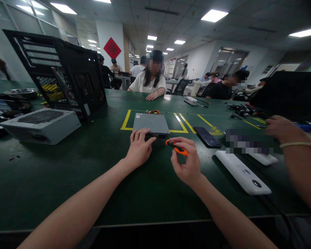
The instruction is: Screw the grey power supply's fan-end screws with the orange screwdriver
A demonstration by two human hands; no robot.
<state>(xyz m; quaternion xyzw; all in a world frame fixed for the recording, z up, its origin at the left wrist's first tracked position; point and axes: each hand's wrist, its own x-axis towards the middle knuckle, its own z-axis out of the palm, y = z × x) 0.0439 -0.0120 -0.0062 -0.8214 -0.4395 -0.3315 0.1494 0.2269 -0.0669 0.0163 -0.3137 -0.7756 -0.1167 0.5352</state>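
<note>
A flat grey computer power supply (152,121) lies on the green table in front of me, with bunched coloured wires at its far side. My left hand (139,148) grips its near left edge, fingers on the top and thumb along the front face. An orange and black screwdriver (180,150) is held in the fingers of my right hand (188,162). Its thin shaft points left at the power supply's near face. Whether the tip touches a screw there is too small to tell.
A black computer case (80,83) and a second grey power supply (45,126) stand at the left. Toward the right lie a dark phone (206,136) and white devices, one a white power bank-like slab (242,173). Another person's arm (298,155) reaches in there. Someone sits opposite.
</note>
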